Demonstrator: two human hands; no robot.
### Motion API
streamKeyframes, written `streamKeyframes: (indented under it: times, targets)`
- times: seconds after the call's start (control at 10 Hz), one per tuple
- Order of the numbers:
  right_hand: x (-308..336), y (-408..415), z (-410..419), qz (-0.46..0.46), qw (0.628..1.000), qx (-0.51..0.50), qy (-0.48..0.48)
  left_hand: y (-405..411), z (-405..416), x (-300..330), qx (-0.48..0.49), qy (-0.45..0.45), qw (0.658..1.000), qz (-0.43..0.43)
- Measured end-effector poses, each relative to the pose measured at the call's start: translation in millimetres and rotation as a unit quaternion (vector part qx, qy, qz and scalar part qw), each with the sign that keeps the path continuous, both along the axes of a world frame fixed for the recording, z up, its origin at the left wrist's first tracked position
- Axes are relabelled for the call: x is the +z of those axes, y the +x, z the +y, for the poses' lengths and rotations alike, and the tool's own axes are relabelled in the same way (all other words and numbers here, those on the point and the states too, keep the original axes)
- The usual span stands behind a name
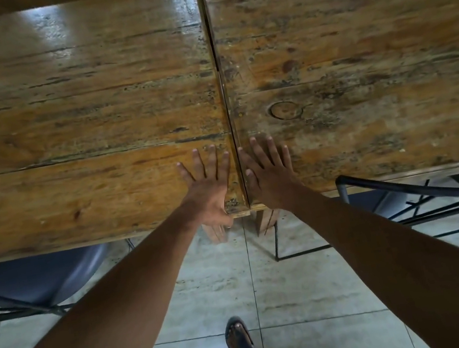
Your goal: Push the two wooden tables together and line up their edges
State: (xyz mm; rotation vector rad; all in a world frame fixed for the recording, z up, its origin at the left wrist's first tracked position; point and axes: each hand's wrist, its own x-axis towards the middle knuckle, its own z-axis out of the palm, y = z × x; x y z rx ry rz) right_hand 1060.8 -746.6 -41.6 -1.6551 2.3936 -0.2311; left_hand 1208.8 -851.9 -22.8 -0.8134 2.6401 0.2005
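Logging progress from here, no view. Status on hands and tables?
Left hand flat on left table, right hand flat on right table. Tables together, thin seam; near edges slightly offset. Nothing on top.

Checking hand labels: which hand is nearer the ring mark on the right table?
Right. The right hand lies flat on the right table, just below the ring mark. The left hand lies flat on the left table, across the seam from it.
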Motion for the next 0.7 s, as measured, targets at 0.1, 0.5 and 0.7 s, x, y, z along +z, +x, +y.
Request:
streamKeyframes:
  times: [0.1, 0.5, 0.7]
  targets:
    - [0, -1, -1, -0.004, 1.0, 0.005, 0.008, -2, -3, 0, 0.0, 0.0, 1.0, 0.003]
    - [22, 3, -6, 0.001, 0.994, -0.002, 0.113, -8, -2, 8, 0.01, 0.01, 0.999, -0.045]
    - [82, 21, -18, 0.061, 0.973, 0.02, 0.223, -13, 0, 60, -0.033, 0.012, 0.999, -0.041]
